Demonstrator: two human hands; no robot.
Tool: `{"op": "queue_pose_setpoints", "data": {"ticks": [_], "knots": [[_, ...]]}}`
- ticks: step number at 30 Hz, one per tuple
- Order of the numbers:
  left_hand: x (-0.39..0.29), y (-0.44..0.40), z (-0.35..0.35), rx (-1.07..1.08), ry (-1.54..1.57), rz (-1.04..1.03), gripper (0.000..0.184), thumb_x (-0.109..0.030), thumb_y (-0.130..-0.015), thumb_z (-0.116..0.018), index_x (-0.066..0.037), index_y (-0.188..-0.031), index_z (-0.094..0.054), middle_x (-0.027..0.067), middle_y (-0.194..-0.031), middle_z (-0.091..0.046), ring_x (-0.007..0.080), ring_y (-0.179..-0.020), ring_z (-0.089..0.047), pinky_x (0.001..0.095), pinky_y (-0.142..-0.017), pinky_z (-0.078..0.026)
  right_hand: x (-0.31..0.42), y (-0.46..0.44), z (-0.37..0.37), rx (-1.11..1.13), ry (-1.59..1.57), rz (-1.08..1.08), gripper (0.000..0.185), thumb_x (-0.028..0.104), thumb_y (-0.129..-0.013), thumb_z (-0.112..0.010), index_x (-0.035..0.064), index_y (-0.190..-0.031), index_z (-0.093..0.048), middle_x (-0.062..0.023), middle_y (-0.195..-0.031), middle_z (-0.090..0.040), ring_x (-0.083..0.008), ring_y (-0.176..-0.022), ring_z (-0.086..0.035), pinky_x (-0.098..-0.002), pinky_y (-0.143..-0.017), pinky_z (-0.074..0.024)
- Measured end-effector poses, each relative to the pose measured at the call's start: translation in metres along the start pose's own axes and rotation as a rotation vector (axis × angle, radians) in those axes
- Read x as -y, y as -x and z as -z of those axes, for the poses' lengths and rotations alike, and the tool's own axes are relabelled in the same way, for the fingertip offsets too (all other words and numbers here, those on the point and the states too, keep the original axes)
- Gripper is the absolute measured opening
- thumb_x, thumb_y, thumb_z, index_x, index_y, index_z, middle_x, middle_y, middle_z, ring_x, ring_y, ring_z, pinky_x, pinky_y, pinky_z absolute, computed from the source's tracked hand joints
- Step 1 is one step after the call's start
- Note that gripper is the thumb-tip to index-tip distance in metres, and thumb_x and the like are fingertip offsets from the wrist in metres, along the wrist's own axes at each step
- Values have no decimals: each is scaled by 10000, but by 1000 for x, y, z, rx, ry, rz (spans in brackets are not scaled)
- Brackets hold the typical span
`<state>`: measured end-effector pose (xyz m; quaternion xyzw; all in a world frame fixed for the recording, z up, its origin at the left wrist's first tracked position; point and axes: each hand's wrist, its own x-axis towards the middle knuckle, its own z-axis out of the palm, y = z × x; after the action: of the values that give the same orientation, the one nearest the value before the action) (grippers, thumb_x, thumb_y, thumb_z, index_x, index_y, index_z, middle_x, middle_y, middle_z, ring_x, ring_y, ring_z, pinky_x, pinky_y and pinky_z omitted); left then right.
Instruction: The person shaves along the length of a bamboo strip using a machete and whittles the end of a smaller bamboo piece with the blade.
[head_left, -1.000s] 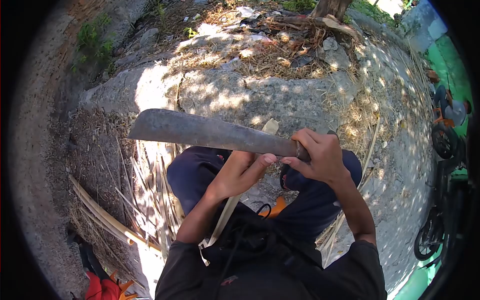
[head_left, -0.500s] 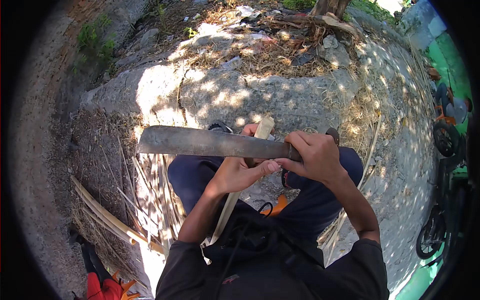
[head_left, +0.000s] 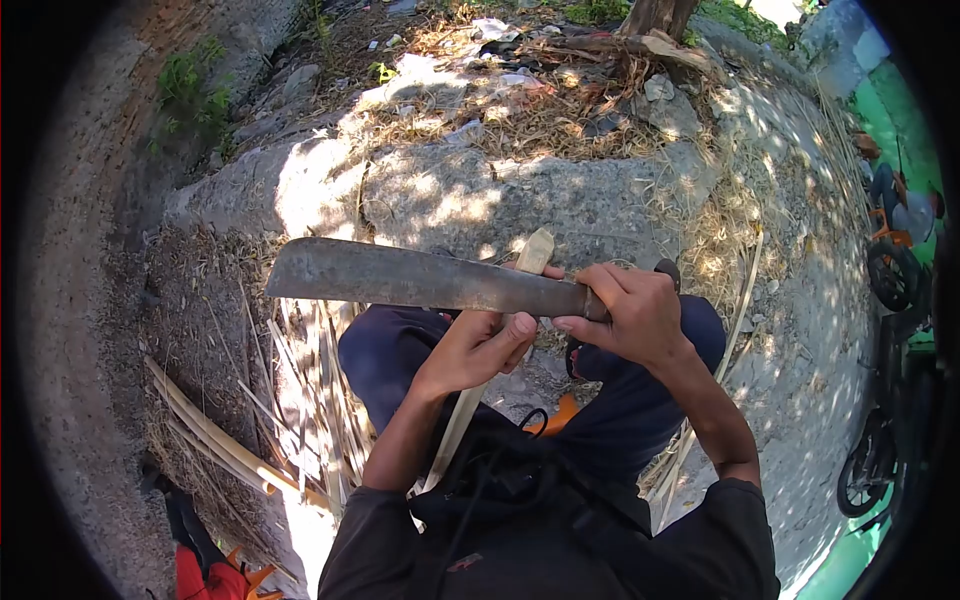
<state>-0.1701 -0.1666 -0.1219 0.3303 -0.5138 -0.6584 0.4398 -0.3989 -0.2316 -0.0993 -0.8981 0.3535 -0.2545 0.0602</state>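
Observation:
My right hand (head_left: 635, 315) is closed around the handle of a machete (head_left: 400, 278). Its broad, dark blade points left and lies across a pale bamboo strip (head_left: 455, 435). My left hand (head_left: 475, 352) grips that strip from below, with the thumb up near the blade's lower edge and some fingertips showing past its upper edge. The strip slants from my lap up to a cut, pointed end just beyond the blade. The blade hides part of the strip and of the left fingers, so I cannot tell whether the edge touches it.
Several split bamboo strips (head_left: 318, 400) lie left of my knees, with thicker bamboo poles (head_left: 210, 430) farther left. Shavings and litter surround a tree trunk (head_left: 660, 18) ahead. A person in red (head_left: 210, 575) is at lower left; another person (head_left: 910, 215) and motorcycles (head_left: 865, 465) are at right.
The machete's tip end has risen slightly and moved a little left. My left thumb has drawn back left, away from my right hand. The strip's pointed end has shifted slightly right.

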Motion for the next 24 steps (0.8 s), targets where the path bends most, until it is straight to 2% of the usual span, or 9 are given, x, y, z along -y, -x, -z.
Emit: {"op": "queue_pose_setpoints", "data": {"ticks": [3,5,6,8,11,15,18,21,24], "knots": [[3,1,4,-5,-35,-38,670,-529,-1080,-471,6,-1479,-404,-42,-646,-443,43,-477,-389,229,-447,-313,-4,0,5,-13,-93,-5,568,614,-828,-775,70,-961,-683,-71,-744,-654,-261,-642,-691,-365,-550,-518],[0,2,5,-12,16,-24,625,-569,-1067,-455,-4,-1332,-483,-35,-634,-439,45,-465,-393,232,-417,-293,-6,-1,6,14,-203,-83,575,603,-848,-767,47,-961,-670,-91,-741,-646,-275,-633,-681,-373,-547,-512],[-1,3,7,-12,14,-23,625,-569,-1067,-455,-4,-1332,-483,-35,-634,-439,45,-465,-393,232,-417,-293,-7,-1,7,13,-205,-84,575,603,-848,-767,47,-961,-670,-91,-741,-646,-275,-633,-681,-373,-547,-512],[-2,3,11,28,104,30,409,-395,-1136,-419,-5,-1177,-534,-41,-624,-428,46,-476,-409,224,-440,-344,-10,-1,7,17,-202,-89,583,600,-857,-762,34,-960,-665,-101,-730,-639,-285,-610,-667,-379,-541,-507],[-2,5,14,44,210,91,380,-351,-1146,-400,6,-1150,-530,-38,-658,-431,56,-500,-429,236,-448,-362,-10,-2,8,5,-186,-20,510,571,-856,-778,83,-937,-655,-41,-684,-629,-231,-565,-657,-357,-503,-497],[-6,2,4,12,177,40,356,-316,-1151,-393,7,-1162,-542,-35,-697,-443,62,-534,-441,249,-455,-375,-9,-2,5,-31,-178,13,513,576,-857,-774,83,-933,-652,-39,-662,-614,-223,-561,-655,-356,-494,-488],[-14,2,9,59,146,132,347,-310,-1147,-419,3,-1188,-563,-32,-736,-463,64,-574,-463,254,-465,-382,-10,-2,6,-33,-139,9,525,594,-860,-764,86,-928,-650,-31,-649,-602,-216,-556,-654,-351,-489,-483],[-17,0,8,54,87,163,350,-308,-1143,-436,-2,-1230,-580,-39,-687,-458,58,-548,-450,250,-467,-378,-12,-1,5,-18,-126,-8,534,610,-863,-754,90,-928,-649,-26,-657,-609,-213,-557,-655,-348,-489,-483],[-11,-1,2,30,-1,89,363,-313,-1141,-445,4,-1258,-578,-50,-620,-447,45,-501,-435,239,-458,-366,-12,0,5,-27,-114,5,535,618,-866,-749,96,-929,-649,-23,-657,-610,-211,-555,-654,-348,-488,-483]]}}
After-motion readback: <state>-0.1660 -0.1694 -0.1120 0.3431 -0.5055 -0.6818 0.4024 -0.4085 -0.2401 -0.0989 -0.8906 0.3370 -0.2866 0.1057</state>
